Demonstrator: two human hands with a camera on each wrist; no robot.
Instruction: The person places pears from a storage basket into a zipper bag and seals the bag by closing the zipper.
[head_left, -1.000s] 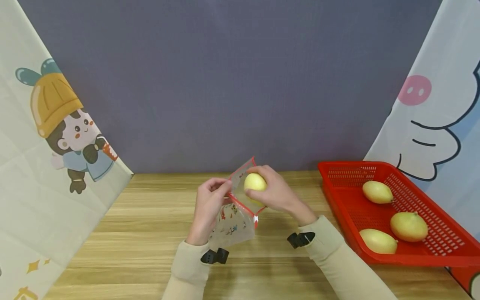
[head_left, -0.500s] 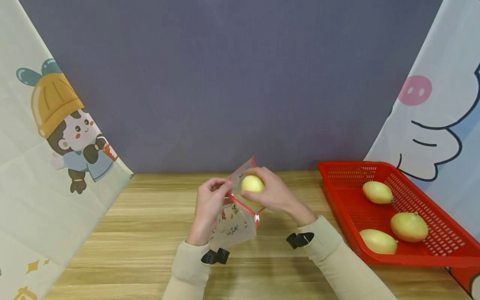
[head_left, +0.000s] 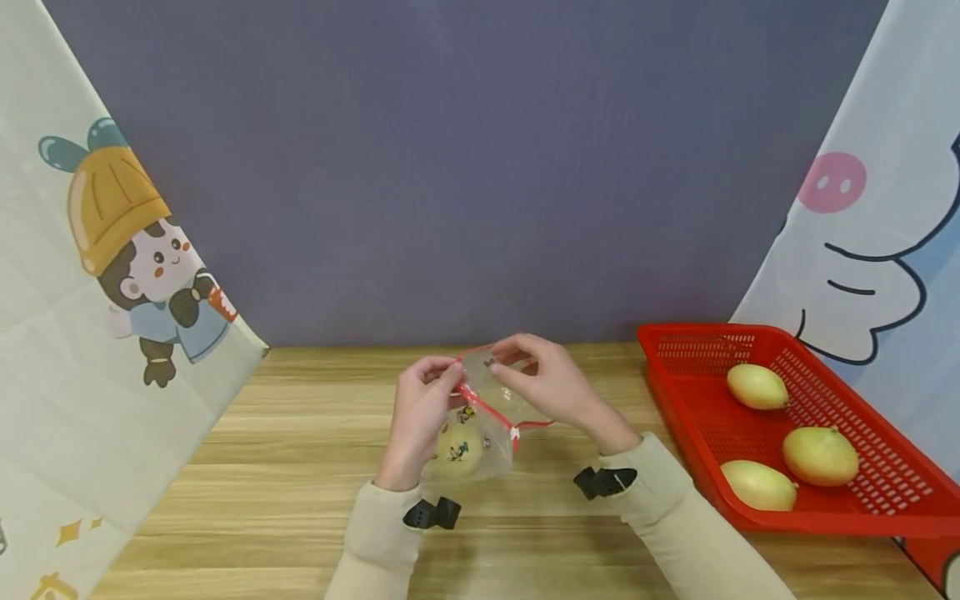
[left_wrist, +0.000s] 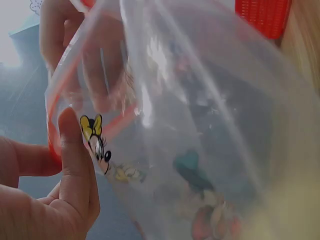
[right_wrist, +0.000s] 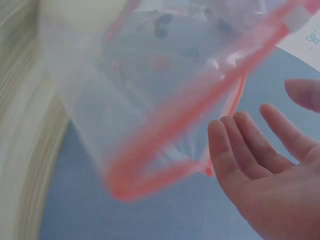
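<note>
My left hand pinches the red-edged rim of a clear zip bag printed with cartoon figures, between thumb and fingers. Low inside the bag rests a pale yellow lemon, seen through the plastic. The bag's mouth gapes, and a white slider sits at one end of its red zip. At the mouth, my right hand has its fingers loosely bent with nothing between them. In the right wrist view those fingers are spread beside the red rim; whether they touch it is unclear.
A red plastic basket stands on the right of the wooden table, with three lemons in it, one of them near its far side. A grey-blue panel rises behind, and printed cloths flank the table.
The lemon has left my right hand and dropped to the bottom of the bag. My right hand's fingers have loosened at the mouth. My left hand keeps its pinch on the rim.
</note>
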